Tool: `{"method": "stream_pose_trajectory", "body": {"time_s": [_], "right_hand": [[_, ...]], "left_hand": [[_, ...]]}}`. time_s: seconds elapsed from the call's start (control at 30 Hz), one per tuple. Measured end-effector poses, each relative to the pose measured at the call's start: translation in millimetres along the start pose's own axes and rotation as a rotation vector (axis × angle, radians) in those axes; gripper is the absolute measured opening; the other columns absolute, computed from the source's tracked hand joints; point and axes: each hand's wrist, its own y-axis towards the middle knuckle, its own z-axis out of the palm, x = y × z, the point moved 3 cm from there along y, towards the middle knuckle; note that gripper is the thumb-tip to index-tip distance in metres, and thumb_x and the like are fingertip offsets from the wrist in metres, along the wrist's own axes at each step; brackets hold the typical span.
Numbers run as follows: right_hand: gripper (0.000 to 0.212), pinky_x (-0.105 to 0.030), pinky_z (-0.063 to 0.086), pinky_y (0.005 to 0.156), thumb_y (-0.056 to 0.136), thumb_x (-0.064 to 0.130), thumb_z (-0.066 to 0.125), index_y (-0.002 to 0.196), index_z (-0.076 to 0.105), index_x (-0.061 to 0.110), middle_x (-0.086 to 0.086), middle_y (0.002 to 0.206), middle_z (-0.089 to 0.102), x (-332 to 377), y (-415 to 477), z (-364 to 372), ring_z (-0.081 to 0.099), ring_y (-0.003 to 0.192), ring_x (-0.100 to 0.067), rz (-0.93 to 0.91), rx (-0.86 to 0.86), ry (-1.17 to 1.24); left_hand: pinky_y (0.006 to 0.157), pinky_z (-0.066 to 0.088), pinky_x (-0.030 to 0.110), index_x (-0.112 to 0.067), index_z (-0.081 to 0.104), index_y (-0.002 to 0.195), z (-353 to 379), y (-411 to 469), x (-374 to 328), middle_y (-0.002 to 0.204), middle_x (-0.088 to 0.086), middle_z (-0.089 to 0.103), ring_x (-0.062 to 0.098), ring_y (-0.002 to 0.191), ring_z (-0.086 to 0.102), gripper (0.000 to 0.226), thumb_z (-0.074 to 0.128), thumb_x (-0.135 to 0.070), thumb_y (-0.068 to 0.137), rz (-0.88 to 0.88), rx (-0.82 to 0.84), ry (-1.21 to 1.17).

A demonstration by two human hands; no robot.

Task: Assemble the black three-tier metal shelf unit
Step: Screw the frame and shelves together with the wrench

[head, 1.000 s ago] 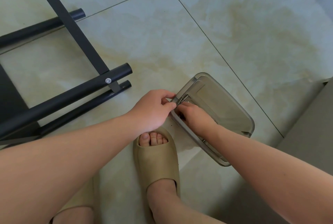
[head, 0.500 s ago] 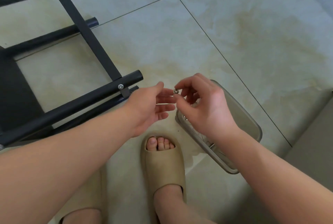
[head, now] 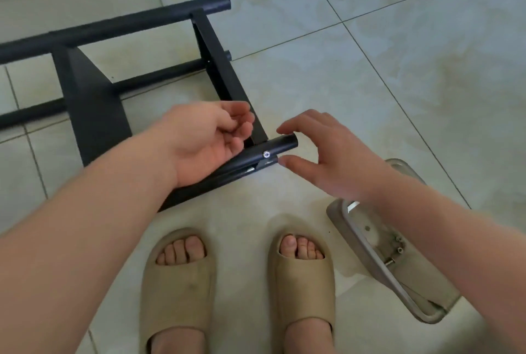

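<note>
The fastener pinched a moment ago by the right hand (head: 321, 154) is no longer seen there — that hand is now spread open and empty, thumb and forefinger bracketing the tube end (head: 286, 143) of the shelf frame (head: 94, 103). The left hand (head: 205, 137), just beside it, is cupped palm-up; whether the fastener is held cannot be told. Fitting is judged next.

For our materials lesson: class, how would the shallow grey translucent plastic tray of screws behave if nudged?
The grey translucent plastic tray looks thin, so probably light, sliding easily on the glossy tile floor. Its small loose screws would likely roll about.
</note>
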Motion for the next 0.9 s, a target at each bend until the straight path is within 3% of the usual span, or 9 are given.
{"method": "stream_pose_trajectory", "body": {"time_s": [0.1,0.23,0.37,0.5,0.57,0.63,0.73,0.83,0.9], "right_hand": [[0.042,-0.033,0.044,0.092,0.087,0.038,0.076,0.122,0.058,0.026,0.008,0.114,0.058,8.6,24.0,10.1,0.053,0.102,-0.016,-0.011,0.170,-0.042],[0.036,-0.035,0.048,0.075,0.079,0.033,0.083,0.101,0.057,0.024,0.010,0.092,0.062,10.1,45.0,8.1,0.057,0.082,-0.015,0.047,0.202,0.016],[0.039,-0.016,0.037,0.053,0.071,0.030,0.090,0.086,0.055,0.025,0.008,0.078,0.063,10.3,47.7,4.9,0.052,0.060,-0.003,0.130,0.256,0.083],[0.039,-0.014,0.037,0.049,0.072,0.030,0.090,0.086,0.055,0.019,0.010,0.073,0.060,14.1,29.9,10.3,0.051,0.054,0.000,0.162,0.249,0.108],[0.047,-0.015,0.039,0.052,0.072,0.036,0.089,0.097,0.053,0.023,0.011,0.081,0.062,13.6,26.7,10.2,0.055,0.061,-0.002,0.184,0.249,0.085],[0.065,-0.024,0.046,0.067,0.069,0.045,0.089,0.118,0.049,0.029,0.015,0.100,0.058,12.4,28.4,8.8,0.058,0.077,-0.006,0.177,0.262,0.017],[0.107,-0.037,0.045,0.095,0.062,0.066,0.082,0.149,0.033,0.030,0.006,0.134,0.042,16.0,35.6,3.2,0.050,0.114,-0.017,0.009,0.222,-0.230],[0.132,-0.043,0.017,0.120,0.056,0.083,0.068,0.161,0.013,0.026,-0.005,0.165,0.012,18.3,55.1,0.3,0.015,0.150,-0.030,-0.211,0.280,-0.494],[0.145,-0.038,-0.006,0.122,0.053,0.088,0.065,0.162,-0.003,0.022,-0.001,0.168,-0.016,21.6,70.8,0.5,-0.016,0.154,-0.024,-0.228,0.390,-0.593]], "left_hand": [[0.051,0.047,0.016,-0.011,0.058,0.094,-24.9,13.1,-12.3,0.091,0.008,0.065,0.010,0.071,0.063,0.040,0.029,0.016,0.095,0.052,-0.097,0.056],[0.061,0.048,0.017,-0.008,0.057,0.091,-30.1,27.9,-0.7,0.099,0.012,0.061,0.014,0.085,0.063,0.047,0.021,0.022,0.092,-0.011,-0.118,0.122],[0.070,0.056,0.020,-0.004,0.060,0.103,-24.9,35.2,9.1,0.099,0.011,0.068,0.016,0.087,0.069,0.030,0.034,0.010,0.100,-0.017,-0.026,0.284],[0.066,0.057,0.018,-0.012,0.069,0.094,-16.6,34.0,20.9,0.090,0.006,0.076,0.014,0.079,0.073,0.033,0.043,0.008,0.097,0.008,0.110,0.622],[0.068,0.057,0.020,-0.007,0.071,0.095,-15.3,38.0,26.5,0.088,0.009,0.075,0.014,0.073,0.070,0.026,0.049,0.008,0.095,0.031,0.110,0.730],[0.077,0.057,0.029,0.003,0.069,0.109,-15.1,42.5,28.1,0.097,0.016,0.074,0.018,0.077,0.067,0.020,0.053,0.004,0.096,0.053,0.112,0.806],[0.056,0.051,0.019,0.005,0.068,0.108,-16.7,45.5,29.1,0.076,0.008,0.071,0.009,0.057,0.063,0.018,0.054,0.002,0.096,0.051,0.119,0.770],[0.044,0.038,0.013,0.001,0.070,0.090,-19.3,42.4,28.5,0.047,-0.004,0.055,0.005,0.040,0.049,0.012,0.059,-0.001,0.093,0.063,0.105,0.793],[0.045,0.033,0.014,-0.001,0.068,0.081,-20.3,40.5,28.1,0.044,-0.003,0.047,0.009,0.040,0.042,0.012,0.061,-0.002,0.090,0.064,0.107,0.803]]}}
